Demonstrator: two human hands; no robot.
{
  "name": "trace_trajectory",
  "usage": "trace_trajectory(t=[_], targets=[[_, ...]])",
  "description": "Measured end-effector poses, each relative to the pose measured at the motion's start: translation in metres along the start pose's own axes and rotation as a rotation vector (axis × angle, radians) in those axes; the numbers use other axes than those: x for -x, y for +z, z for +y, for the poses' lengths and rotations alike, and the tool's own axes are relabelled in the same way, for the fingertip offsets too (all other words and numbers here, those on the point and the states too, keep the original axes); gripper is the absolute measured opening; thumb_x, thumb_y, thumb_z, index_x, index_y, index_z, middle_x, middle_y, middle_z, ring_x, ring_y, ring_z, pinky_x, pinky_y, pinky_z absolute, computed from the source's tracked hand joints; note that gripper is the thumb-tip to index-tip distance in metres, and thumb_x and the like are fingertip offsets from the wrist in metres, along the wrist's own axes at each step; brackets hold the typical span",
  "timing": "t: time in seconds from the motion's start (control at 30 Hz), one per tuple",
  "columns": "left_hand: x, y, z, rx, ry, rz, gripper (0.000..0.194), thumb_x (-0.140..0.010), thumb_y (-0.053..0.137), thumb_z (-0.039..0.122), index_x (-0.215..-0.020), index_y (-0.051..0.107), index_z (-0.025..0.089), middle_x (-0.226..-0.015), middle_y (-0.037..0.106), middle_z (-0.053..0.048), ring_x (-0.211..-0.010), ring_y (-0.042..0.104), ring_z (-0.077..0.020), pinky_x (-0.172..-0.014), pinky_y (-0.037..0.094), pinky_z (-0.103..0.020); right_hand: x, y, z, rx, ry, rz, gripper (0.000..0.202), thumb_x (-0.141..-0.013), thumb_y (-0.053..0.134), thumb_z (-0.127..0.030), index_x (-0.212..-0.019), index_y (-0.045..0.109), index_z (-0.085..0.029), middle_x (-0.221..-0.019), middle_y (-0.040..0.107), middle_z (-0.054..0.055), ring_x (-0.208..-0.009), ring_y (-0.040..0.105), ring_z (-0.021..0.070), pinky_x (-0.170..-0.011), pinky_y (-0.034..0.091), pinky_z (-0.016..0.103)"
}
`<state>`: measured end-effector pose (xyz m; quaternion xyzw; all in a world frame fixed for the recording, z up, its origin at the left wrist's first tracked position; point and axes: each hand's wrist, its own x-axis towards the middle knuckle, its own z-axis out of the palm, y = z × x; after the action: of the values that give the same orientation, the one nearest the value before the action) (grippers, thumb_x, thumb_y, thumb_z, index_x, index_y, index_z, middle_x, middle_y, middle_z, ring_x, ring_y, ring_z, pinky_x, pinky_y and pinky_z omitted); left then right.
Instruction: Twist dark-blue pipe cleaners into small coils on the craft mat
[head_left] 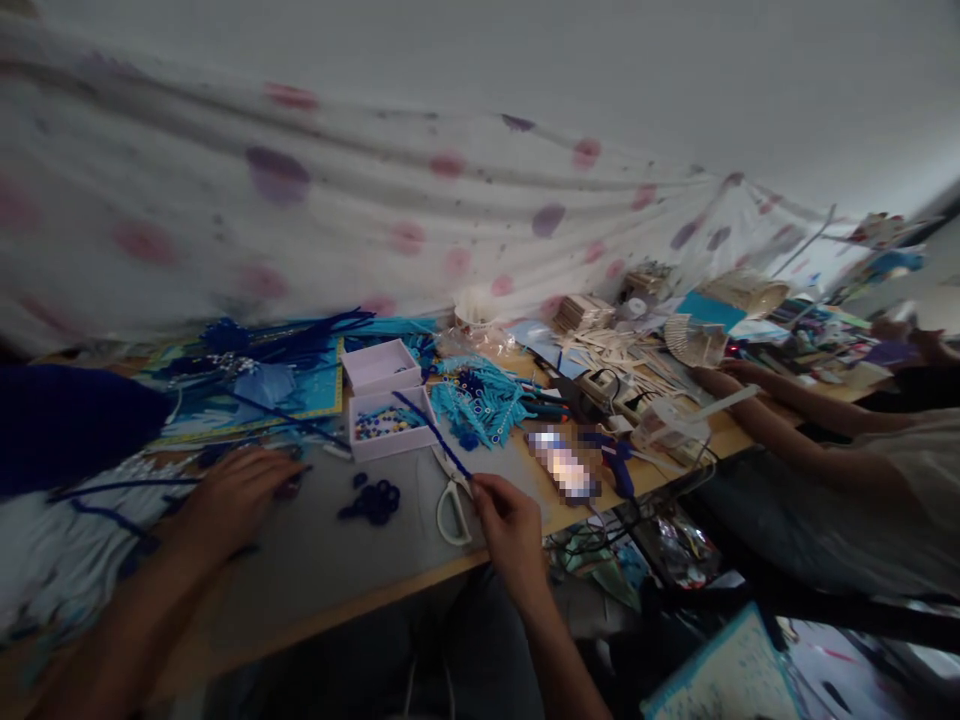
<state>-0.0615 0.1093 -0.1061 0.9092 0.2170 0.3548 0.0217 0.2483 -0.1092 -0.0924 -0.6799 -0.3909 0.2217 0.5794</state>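
My right hand (511, 518) is closed, pinching the lower end of a dark blue pipe cleaner (431, 430) that slants up to the left. White-handled scissors (454, 515) lie just left of that hand, partly under the pipe cleaner. My left hand (244, 490) rests palm down on the grey mat (300, 580), its fingers stretched out beside a small dark piece that they partly hide. Between my hands lies a cluster of dark blue curled loops (375, 500). A white box of beads (405, 442) stands behind the loops.
Light blue pipe cleaner pieces (480, 400) are heaped behind the scissors. A blue glue gun (619, 470) and cables lie to the right. White pipe cleaners (67, 530) cover the left side. Another person's arms (750, 410) reach over the table at right.
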Motion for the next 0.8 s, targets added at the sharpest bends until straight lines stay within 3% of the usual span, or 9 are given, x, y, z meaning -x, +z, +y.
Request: trace_trajectory(t=[0.1,0.17,0.2,0.23,0.33,0.4,0.53,0.7,0.8], targets=[[0.0,-0.008,0.022,0.042,-0.102,0.082,0.027,-0.084,0.064,0.022,-0.105,0.076,0.032,-0.109,0.077,-0.005,-0.107,0.069,-0.0295,-0.1,0.049,-0.046,0.008,0.008,-0.005,0.052,-0.038,-0.079,0.025,-0.089,0.058,-0.035,-0.092,0.076,-0.017,-0.067,0.068,0.003,-0.06,0.058,0.0178,-0.057,0.042,0.028],[-0.006,-0.016,0.054,-0.022,-0.202,0.241,0.039,-0.087,0.063,0.018,-0.123,0.069,0.033,-0.124,0.072,-0.004,-0.118,0.064,-0.0285,-0.108,0.044,-0.051,0.011,0.011,-0.013,0.136,-0.111,-0.179,0.022,-0.09,0.056,-0.027,-0.095,0.076,-0.018,-0.077,0.074,0.006,-0.069,0.064,0.0199,-0.065,0.046,0.029],[-0.009,-0.019,0.072,-0.044,-0.171,0.256,0.047,-0.086,0.065,0.016,-0.129,0.065,0.035,-0.127,0.07,-0.002,-0.121,0.062,-0.0275,-0.109,0.044,-0.05,0.012,0.012,-0.017,0.175,-0.155,-0.241,0.022,-0.09,0.055,-0.024,-0.096,0.076,-0.019,-0.084,0.076,0.007,-0.075,0.067,0.021,-0.07,0.047,0.03],[-0.013,-0.019,0.092,-0.033,-0.067,0.234,0.051,-0.085,0.067,0.015,-0.132,0.063,0.035,-0.126,0.071,-0.002,-0.122,0.062,-0.0273,-0.109,0.045,-0.048,0.014,0.014,-0.022,0.205,-0.197,-0.3,0.022,-0.091,0.054,-0.021,-0.097,0.076,-0.021,-0.089,0.077,0.007,-0.08,0.069,0.0216,-0.074,0.047,0.031],[-0.023,-0.007,0.142,0.095,0.146,-0.023,0.049,-0.088,0.068,0.021,-0.135,0.061,0.031,-0.127,0.071,-0.005,-0.125,0.062,-0.0282,-0.115,0.04,-0.049,0.021,0.017,-0.035,0.256,-0.265,-0.441,0.021,-0.094,0.054,-0.019,-0.095,0.075,-0.022,-0.091,0.077,0.006,-0.081,0.069,0.0204,-0.072,0.046,0.029],[-0.027,0.007,0.162,0.161,0.177,-0.082,0.038,-0.092,0.064,0.022,-0.13,0.065,0.026,-0.117,0.075,-0.008,-0.113,0.069,-0.0254,-0.112,0.045,-0.048,0.026,0.018,-0.04,0.284,-0.273,-0.491,0.02,-0.094,0.054,-0.017,-0.088,0.073,-0.021,-0.084,0.075,0.005,-0.074,0.066,0.0185,-0.066,0.042,0.027],[-0.018,0.03,0.176,0.153,0.157,-0.088,0.03,-0.098,0.054,0.023,-0.125,0.067,0.02,-0.099,0.078,-0.01,-0.088,0.074,-0.0208,-0.082,0.06,-0.034,0.036,0.013,-0.036,0.34,-0.259,-0.533,0.02,-0.093,0.056,-0.014,-0.081,0.071,-0.02,-0.077,0.073,0.004,-0.069,0.063,0.0169,-0.063,0.038,0.025],[-0.002,0.037,0.183,0.248,0.105,-0.213,0.027,-0.098,0.051,0.018,-0.117,0.07,0.022,-0.094,0.076,-0.008,-0.083,0.073,-0.0195,-0.077,0.06,-0.03,0.044,-0.01,-0.026,0.373,-0.237,-0.62,0.023,-0.093,0.054,-0.013,-0.09,0.076,-0.021,-0.084,0.075,0.004,-0.078,0.067,0.0179,-0.07,0.043,0.025],[-0.002,0.035,0.183,0.239,0.014,-0.253,0.024,-0.096,0.051,0.016,-0.102,0.074,0.022,-0.089,0.076,-0.007,-0.08,0.072,-0.0191,-0.074,0.059,-0.028,0.038,-0.03,-0.02,0.377,-0.224,-0.559,0.02,-0.095,0.057,-0.02,-0.091,0.076,-0.021,-0.086,0.076,0.004,-0.08,0.068,0.0192,-0.072,0.045,0.026]])
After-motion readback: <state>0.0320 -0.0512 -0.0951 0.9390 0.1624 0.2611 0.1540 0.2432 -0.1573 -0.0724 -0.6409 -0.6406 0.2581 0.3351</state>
